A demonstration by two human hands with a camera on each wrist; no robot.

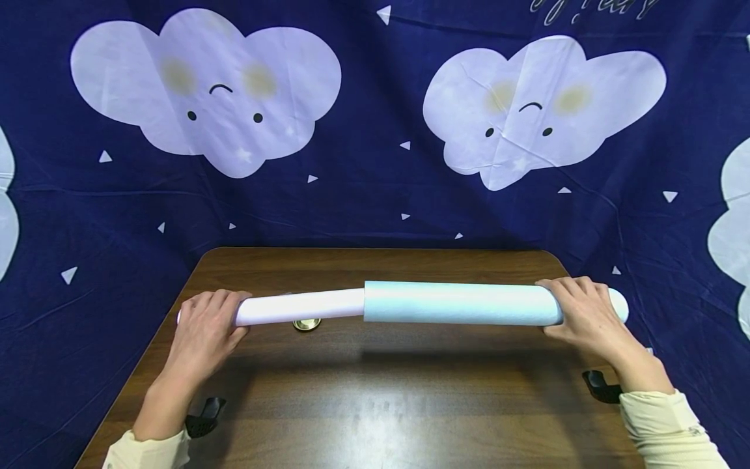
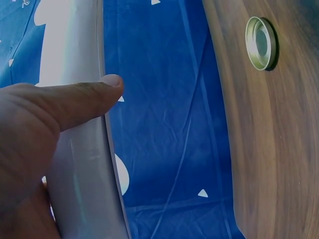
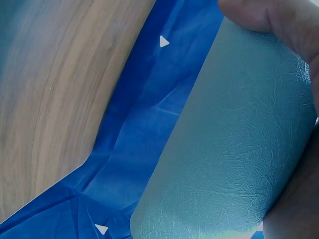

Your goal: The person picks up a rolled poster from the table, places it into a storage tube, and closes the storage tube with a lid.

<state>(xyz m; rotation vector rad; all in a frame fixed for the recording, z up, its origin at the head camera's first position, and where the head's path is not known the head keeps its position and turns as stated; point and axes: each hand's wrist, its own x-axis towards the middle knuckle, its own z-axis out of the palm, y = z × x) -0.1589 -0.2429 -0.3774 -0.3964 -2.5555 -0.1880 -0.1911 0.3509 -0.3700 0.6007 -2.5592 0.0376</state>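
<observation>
Clasping at nine o'clock, left grip [image 1: 204, 329] held a glossy white tube [image 1: 301, 306]; right grip [image 1: 586, 316], a textured pale-blue cylinder [image 1: 459, 303].

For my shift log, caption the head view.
Left hand grips a slim white roll, right hand the wider light-blue roll adjoining it, above a wood-grain table.

My right hand [image 3: 303, 35] grips a blue-green roll [image 3: 214, 144], my thumb [image 3: 256, 14] lying across it, while a shadowed part of the same hand meets its other side. The roll's surface is finely creased. On the side away from my hand hangs blue cloth [image 3: 142, 137] with small white triangles [image 3: 164, 41]; farthest from my hand is the wood-grained tabletop [image 3: 60, 89], its corner angled.
</observation>
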